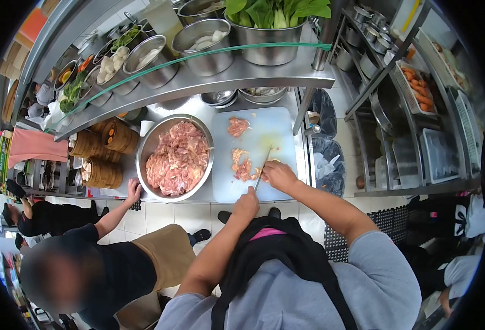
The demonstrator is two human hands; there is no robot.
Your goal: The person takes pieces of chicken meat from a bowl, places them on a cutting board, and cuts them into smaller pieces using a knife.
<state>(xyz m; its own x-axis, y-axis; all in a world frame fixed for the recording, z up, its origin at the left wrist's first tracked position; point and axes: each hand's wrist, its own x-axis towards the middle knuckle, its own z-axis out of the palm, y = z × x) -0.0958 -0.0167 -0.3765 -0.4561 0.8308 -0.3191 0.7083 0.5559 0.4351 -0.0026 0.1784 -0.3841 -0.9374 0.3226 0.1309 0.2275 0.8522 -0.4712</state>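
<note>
My left hand (pixel 245 204) is closed around the handle of a knife (pixel 264 164), whose thin blade points away from me across the white cutting board (pixel 232 190). Just right of the blade, my right hand (pixel 279 175) has its bent fingers on a piece of raw chicken (pixel 276 161), mostly hidden beneath them. Cut chicken pieces (pixel 243 165) lie left of the blade, and another chicken piece (pixel 238 127) sits farther back on the board. Left of the board, a big steel bowl (pixel 139 159) is heaped with raw chicken (pixel 177 157).
A co-worker's hand (pixel 134 190) rests at the counter edge beside bamboo steamers (pixel 101 173). Overhead, a steel shelf (pixel 209 81) carries metal pots and leafy greens (pixel 278 14). Lined bins (pixel 329 159) stand right of the counter, before a rack (pixel 407 118) of trays.
</note>
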